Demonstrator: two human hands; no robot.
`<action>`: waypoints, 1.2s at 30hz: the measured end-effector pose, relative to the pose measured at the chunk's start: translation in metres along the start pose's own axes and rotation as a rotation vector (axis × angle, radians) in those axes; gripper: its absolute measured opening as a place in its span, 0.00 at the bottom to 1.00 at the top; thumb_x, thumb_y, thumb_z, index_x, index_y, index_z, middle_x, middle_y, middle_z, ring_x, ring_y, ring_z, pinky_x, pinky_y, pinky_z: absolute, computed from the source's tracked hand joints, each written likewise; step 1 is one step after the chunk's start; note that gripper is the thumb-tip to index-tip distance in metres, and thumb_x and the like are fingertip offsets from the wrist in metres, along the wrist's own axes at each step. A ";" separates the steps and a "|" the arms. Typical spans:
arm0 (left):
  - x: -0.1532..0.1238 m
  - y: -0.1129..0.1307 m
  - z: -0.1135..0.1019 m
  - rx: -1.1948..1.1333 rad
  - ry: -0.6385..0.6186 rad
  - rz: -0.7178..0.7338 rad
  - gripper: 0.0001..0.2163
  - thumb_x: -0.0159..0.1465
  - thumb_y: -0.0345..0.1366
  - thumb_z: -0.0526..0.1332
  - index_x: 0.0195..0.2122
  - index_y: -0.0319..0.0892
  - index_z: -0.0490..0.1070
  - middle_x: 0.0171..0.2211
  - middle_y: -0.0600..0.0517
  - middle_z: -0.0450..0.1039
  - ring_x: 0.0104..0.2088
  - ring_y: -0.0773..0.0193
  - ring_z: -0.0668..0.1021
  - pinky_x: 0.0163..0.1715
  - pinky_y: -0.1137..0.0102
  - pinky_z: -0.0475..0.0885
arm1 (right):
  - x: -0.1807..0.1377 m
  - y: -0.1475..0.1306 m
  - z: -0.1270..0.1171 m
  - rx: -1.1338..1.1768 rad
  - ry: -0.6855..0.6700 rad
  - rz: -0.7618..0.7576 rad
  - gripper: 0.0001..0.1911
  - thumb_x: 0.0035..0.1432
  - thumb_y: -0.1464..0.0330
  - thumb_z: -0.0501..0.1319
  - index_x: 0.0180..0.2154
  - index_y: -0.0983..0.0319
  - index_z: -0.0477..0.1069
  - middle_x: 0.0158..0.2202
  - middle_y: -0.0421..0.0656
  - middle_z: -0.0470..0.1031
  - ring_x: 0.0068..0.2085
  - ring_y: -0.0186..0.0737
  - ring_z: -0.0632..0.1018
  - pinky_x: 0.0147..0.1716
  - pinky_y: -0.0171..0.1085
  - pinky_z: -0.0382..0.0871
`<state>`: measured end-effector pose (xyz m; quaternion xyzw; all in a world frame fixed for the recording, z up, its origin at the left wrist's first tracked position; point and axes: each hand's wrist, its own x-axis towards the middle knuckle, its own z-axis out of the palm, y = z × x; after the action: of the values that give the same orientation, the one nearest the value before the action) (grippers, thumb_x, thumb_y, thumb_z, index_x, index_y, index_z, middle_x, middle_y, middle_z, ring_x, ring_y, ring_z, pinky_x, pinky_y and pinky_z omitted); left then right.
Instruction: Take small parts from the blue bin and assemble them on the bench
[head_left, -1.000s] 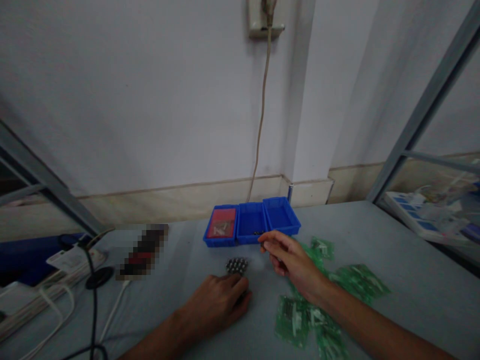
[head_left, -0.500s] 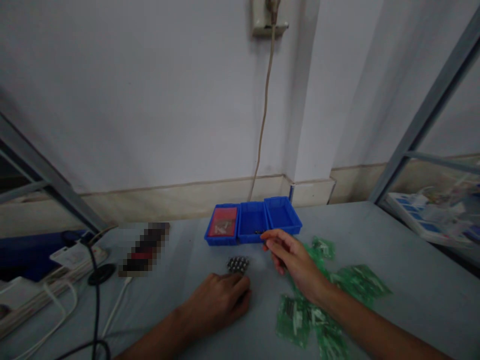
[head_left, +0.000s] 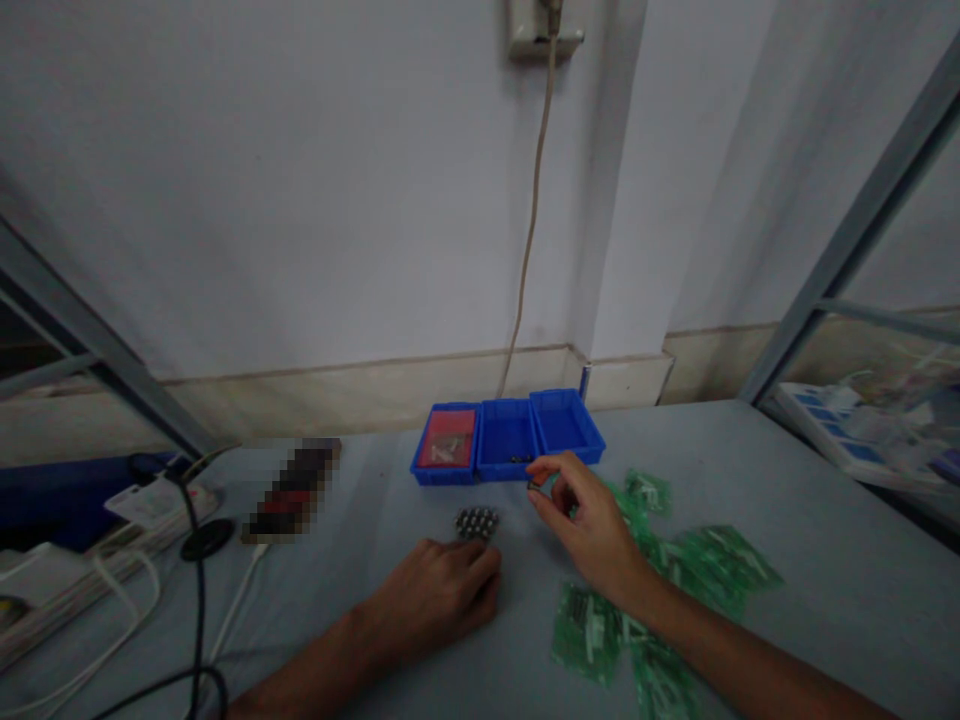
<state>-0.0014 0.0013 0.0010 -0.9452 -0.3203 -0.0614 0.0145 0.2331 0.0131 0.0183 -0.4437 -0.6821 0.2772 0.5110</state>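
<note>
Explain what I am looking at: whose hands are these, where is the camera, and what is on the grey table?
No machine: a person's two bare hands, filmed by a camera worn on the head, looking forward and down. The left hand rests palm down on the grey table beside a cluster of small metal pieces. The fingers of the right hand pinch a small dark piece before three blue plastic bins. Green plastic bags lie around that forearm; cables lie far left.

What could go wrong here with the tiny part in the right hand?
The small part is held only in a fingertip grip of the right hand, just short of the blue bins; it could slip onto the table. The left hand lies beside the cluster of small metal pieces and might scatter them.
</note>
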 end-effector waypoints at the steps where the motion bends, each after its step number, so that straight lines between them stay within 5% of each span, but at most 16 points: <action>1: 0.000 0.000 0.000 0.004 0.003 0.006 0.02 0.70 0.30 0.56 0.40 0.44 0.65 0.33 0.53 0.76 0.28 0.62 0.79 0.26 0.71 0.71 | 0.001 0.000 0.000 0.009 0.006 0.000 0.11 0.64 0.70 0.63 0.48 0.55 0.74 0.40 0.42 0.74 0.30 0.38 0.70 0.32 0.38 0.65; 5: -0.001 0.001 -0.002 0.007 -0.014 0.008 0.02 0.70 0.30 0.56 0.39 0.43 0.65 0.33 0.53 0.76 0.28 0.63 0.79 0.26 0.72 0.72 | 0.004 0.001 -0.001 0.134 0.005 0.114 0.10 0.62 0.67 0.66 0.47 0.56 0.75 0.40 0.41 0.75 0.29 0.36 0.70 0.29 0.36 0.64; 10: 0.000 0.002 -0.003 0.023 -0.009 0.010 0.02 0.69 0.30 0.57 0.39 0.44 0.65 0.33 0.53 0.76 0.28 0.63 0.79 0.27 0.71 0.73 | 0.007 0.001 -0.001 0.560 -0.123 0.414 0.15 0.65 0.55 0.64 0.46 0.58 0.74 0.33 0.39 0.73 0.21 0.30 0.63 0.18 0.32 0.52; 15: -0.001 -0.001 0.002 0.028 0.051 0.053 0.03 0.69 0.29 0.57 0.39 0.43 0.64 0.32 0.54 0.75 0.27 0.64 0.78 0.25 0.73 0.71 | 0.007 0.003 -0.002 0.951 -0.197 0.593 0.15 0.59 0.59 0.71 0.42 0.61 0.75 0.23 0.31 0.57 0.20 0.26 0.52 0.18 0.30 0.43; 19: -0.002 -0.002 0.006 0.025 0.109 0.081 0.04 0.69 0.28 0.54 0.38 0.44 0.63 0.30 0.54 0.74 0.25 0.64 0.77 0.24 0.73 0.71 | 0.008 0.006 -0.004 1.032 -0.205 0.609 0.14 0.58 0.61 0.71 0.42 0.62 0.76 0.23 0.32 0.57 0.21 0.26 0.52 0.18 0.31 0.43; 26: -0.002 -0.003 0.005 -0.019 0.131 0.082 0.05 0.70 0.28 0.53 0.37 0.43 0.63 0.29 0.54 0.73 0.25 0.66 0.76 0.25 0.75 0.71 | 0.009 0.006 -0.006 0.916 -0.170 0.575 0.14 0.60 0.59 0.70 0.42 0.61 0.75 0.23 0.32 0.58 0.20 0.27 0.53 0.19 0.31 0.44; 29: -0.001 -0.002 0.002 -0.018 0.119 0.069 0.05 0.70 0.29 0.53 0.37 0.43 0.64 0.29 0.54 0.73 0.24 0.67 0.76 0.25 0.75 0.70 | 0.008 0.004 -0.005 0.766 -0.139 0.511 0.15 0.62 0.56 0.67 0.44 0.59 0.75 0.28 0.35 0.66 0.20 0.27 0.57 0.18 0.31 0.47; 36: 0.000 0.000 -0.004 -0.033 0.076 0.063 0.04 0.71 0.30 0.55 0.38 0.43 0.65 0.30 0.53 0.74 0.26 0.66 0.77 0.25 0.74 0.70 | 0.003 -0.003 -0.005 0.101 -0.007 0.050 0.08 0.67 0.63 0.64 0.46 0.55 0.77 0.41 0.43 0.75 0.35 0.41 0.73 0.34 0.38 0.66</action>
<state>-0.0020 0.0008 0.0052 -0.9520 -0.2884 -0.1020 0.0129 0.2371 0.0141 0.0237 -0.4332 -0.6578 0.3255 0.5232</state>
